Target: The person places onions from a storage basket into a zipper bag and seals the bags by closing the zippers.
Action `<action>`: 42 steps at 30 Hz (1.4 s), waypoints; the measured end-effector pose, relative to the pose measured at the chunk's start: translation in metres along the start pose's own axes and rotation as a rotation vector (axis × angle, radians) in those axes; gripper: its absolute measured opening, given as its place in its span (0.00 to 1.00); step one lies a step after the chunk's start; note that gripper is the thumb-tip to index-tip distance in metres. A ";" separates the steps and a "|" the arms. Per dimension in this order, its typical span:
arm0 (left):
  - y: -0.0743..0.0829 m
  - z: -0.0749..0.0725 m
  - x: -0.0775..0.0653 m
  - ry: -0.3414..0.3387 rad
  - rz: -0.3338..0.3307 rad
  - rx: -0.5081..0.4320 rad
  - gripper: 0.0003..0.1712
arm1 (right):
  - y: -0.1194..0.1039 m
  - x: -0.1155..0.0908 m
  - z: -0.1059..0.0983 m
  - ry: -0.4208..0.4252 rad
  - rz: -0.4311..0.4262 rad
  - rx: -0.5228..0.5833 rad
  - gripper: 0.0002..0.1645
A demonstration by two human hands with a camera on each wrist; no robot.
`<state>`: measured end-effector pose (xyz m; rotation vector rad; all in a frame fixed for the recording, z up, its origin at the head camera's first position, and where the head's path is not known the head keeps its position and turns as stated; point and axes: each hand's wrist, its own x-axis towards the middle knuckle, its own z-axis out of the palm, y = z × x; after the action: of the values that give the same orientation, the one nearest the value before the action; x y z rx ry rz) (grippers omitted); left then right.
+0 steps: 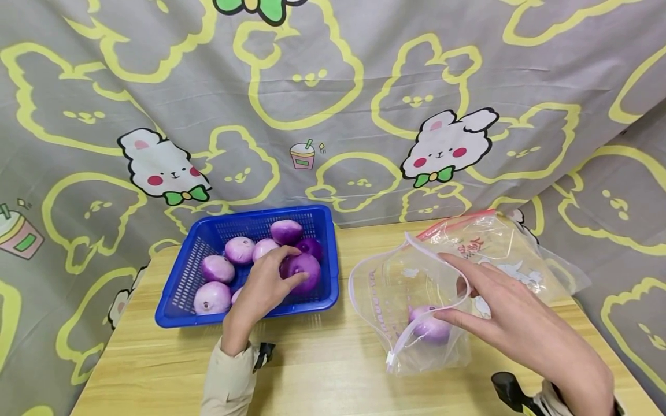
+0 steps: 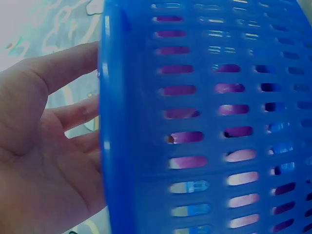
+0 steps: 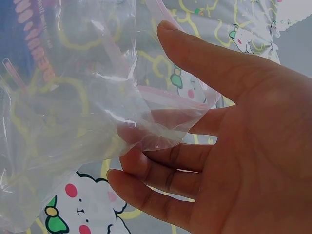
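In the head view my left hand reaches into the blue basket, thumb and fingers around a dark purple onion. Its fingertips are hidden behind the basket in the left wrist view. My right hand holds the mouth of a clear zip bag at its right side, thumb at the front rim and fingers at the back. The bag's mouth gapes upward. One purple onion lies inside it. In the right wrist view several fingers curl beside the plastic.
More purple onions lie in the basket around my left hand. Behind the zip bag, another clear bag with a red zip edge lies flat on the wooden table. A patterned grey cloth hangs behind the table.
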<state>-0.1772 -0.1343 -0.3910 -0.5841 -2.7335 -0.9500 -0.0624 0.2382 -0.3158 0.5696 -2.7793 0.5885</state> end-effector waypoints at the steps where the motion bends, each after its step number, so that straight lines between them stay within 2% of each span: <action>1: 0.001 -0.001 0.000 0.009 0.007 0.001 0.25 | 0.000 0.000 0.000 0.003 -0.001 -0.001 0.46; 13: 0.017 -0.011 -0.005 0.084 0.036 -0.010 0.26 | 0.000 0.000 0.001 -0.016 0.010 0.004 0.46; 27: 0.036 -0.023 -0.009 0.194 0.126 -0.094 0.28 | -0.001 0.002 0.002 -0.033 0.040 0.012 0.47; 33: 0.055 -0.029 -0.012 0.217 0.175 -0.160 0.30 | -0.002 0.001 0.001 -0.026 0.046 -0.002 0.47; 39: 0.074 -0.032 -0.022 0.203 0.213 -0.238 0.30 | -0.003 0.003 0.002 -0.046 0.047 0.013 0.47; 42: 0.085 -0.030 -0.027 0.205 0.282 -0.308 0.31 | -0.003 0.004 0.003 -0.049 0.038 0.018 0.48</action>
<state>-0.1150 -0.1005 -0.3291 -0.8443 -2.2665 -1.2833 -0.0650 0.2331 -0.3162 0.5430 -2.8393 0.6160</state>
